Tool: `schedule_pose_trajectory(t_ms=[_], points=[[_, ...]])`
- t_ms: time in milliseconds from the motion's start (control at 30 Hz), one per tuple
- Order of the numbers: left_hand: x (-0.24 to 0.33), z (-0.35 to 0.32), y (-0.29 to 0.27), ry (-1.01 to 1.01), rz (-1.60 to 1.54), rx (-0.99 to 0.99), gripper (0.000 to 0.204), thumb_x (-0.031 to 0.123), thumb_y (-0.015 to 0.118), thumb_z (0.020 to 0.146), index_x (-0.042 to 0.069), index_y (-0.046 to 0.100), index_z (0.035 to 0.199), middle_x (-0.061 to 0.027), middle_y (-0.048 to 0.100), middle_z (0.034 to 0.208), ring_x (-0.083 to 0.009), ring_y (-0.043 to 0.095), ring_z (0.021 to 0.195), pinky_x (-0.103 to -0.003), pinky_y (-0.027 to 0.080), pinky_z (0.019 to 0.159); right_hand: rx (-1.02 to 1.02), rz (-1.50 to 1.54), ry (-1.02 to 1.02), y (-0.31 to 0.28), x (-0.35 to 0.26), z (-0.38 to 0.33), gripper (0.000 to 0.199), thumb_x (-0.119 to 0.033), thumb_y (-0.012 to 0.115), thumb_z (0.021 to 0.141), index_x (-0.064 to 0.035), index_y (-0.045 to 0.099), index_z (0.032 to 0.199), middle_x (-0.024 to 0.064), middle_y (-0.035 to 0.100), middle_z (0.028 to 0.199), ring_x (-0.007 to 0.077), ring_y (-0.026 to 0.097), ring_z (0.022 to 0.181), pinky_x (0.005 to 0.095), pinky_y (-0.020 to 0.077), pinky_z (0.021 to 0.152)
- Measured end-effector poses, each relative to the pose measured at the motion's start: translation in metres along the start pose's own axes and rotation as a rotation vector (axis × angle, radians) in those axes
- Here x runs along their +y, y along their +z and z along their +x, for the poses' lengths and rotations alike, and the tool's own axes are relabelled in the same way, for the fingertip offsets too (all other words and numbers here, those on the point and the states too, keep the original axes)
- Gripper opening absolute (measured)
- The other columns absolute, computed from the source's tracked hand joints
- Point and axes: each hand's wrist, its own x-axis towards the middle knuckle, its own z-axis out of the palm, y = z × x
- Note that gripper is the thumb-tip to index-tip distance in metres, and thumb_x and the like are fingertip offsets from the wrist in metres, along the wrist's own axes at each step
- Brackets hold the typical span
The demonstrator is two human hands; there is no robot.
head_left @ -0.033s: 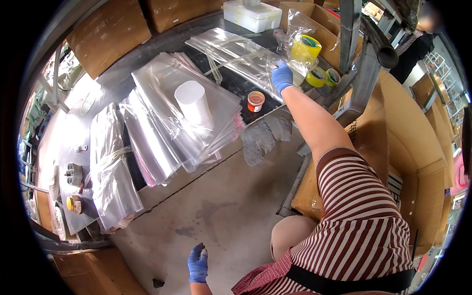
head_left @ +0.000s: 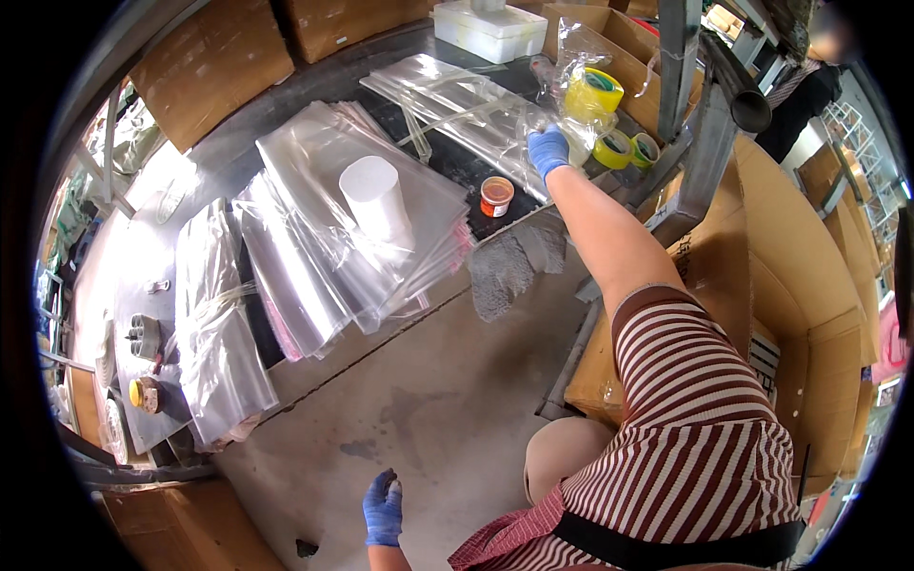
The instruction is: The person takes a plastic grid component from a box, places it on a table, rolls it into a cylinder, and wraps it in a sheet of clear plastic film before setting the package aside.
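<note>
My right hand (head_left: pixel 548 150), in a blue glove, reaches across the table with its fingers closed on crumpled clear plastic (head_left: pixel 535 122). That spot is at the right end of a tied bundle of clear plastic sleeves (head_left: pixel 447 93). Right beside the hand, yellow-green tape rolls (head_left: pixel 612 149) lie on the table, and another roll (head_left: pixel 595 90) sits inside a clear bag. A small orange-labelled tub (head_left: pixel 496 196) stands nearer the table edge. Low over the floor hangs my left hand (head_left: pixel 383 511), also gloved in blue, its fingers curled together around nothing visible.
Stacks of clear plastic sleeves (head_left: pixel 314 181) cover the table's middle, a white cylinder (head_left: pixel 373 195) on top. A grey cloth (head_left: pixel 503 276) drapes over the front edge. Metal posts (head_left: pixel 678 67) and open cardboard boxes (head_left: pixel 800 276) crowd the right. A white foam box (head_left: pixel 490 36) stands behind.
</note>
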Motion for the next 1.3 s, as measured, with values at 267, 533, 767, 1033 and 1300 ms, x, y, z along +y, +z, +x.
schedule_pose_trajectory(t_ms=[267, 533, 767, 1033, 1300], points=[[0.012, 0.003, 0.007, 0.013, -0.014, -0.016, 0.033, 0.002, 0.063, 0.091, -0.004, 0.059, 0.123, -0.0117, 0.066, 0.115, -0.0174, 0.062, 0.105, -0.028, 0.047, 0.097, -0.315, -0.586, -0.287, 0.008, 0.010, 0.013, 0.034, -0.034, 0.051, 0.095, -0.0096, 0.074, 0.103, 0.0138, 0.072, 0.107, 0.0351, 0.068, 0.096, 0.0452, 0.0518, 0.087], [0.017, -0.006, 0.014, 0.037, 0.036, -0.011, 0.031, 0.003, 0.063, 0.091, -0.003, 0.060, 0.121, -0.0107, 0.067, 0.113, -0.0171, 0.063, 0.103, -0.029, 0.048, 0.095, -0.165, 0.055, -0.171, 0.001, -0.011, -0.049, 0.030, -0.031, 0.055, 0.091, -0.0032, 0.067, 0.092, 0.0252, 0.068, 0.100, 0.0416, 0.064, 0.094, 0.0469, 0.0500, 0.085], [0.005, -0.005, 0.008, 0.098, -0.028, 0.008, 0.031, 0.005, 0.062, 0.092, -0.003, 0.059, 0.122, -0.0111, 0.067, 0.113, -0.0170, 0.062, 0.104, -0.029, 0.048, 0.095, -0.126, 0.021, -0.189, -0.014, -0.029, -0.047, 0.041, -0.039, 0.055, 0.092, -0.0005, 0.064, 0.103, 0.0271, 0.066, 0.105, 0.0432, 0.062, 0.100, 0.0479, 0.0480, 0.088], [0.045, 0.023, 0.016, 0.201, -0.039, -0.077, 0.036, 0.007, 0.064, 0.092, -0.001, 0.058, 0.126, -0.0126, 0.065, 0.121, -0.0206, 0.062, 0.111, -0.032, 0.047, 0.098, -0.068, 0.046, -0.683, -0.035, -0.138, -0.103, 0.036, -0.034, 0.050, 0.095, -0.0008, 0.062, 0.099, 0.0275, 0.065, 0.097, 0.0437, 0.062, 0.094, 0.0505, 0.0478, 0.086], [0.095, 0.043, 0.035, 0.441, 0.044, -0.155, 0.034, 0.008, 0.066, 0.090, 0.000, 0.061, 0.123, -0.0136, 0.066, 0.117, -0.0228, 0.063, 0.110, -0.033, 0.047, 0.098, 0.100, -0.197, -0.965, -0.073, -0.147, -0.044, 0.029, -0.027, 0.047, 0.096, -0.0031, 0.064, 0.098, 0.0255, 0.066, 0.095, 0.0410, 0.063, 0.092, 0.0481, 0.0493, 0.082]])
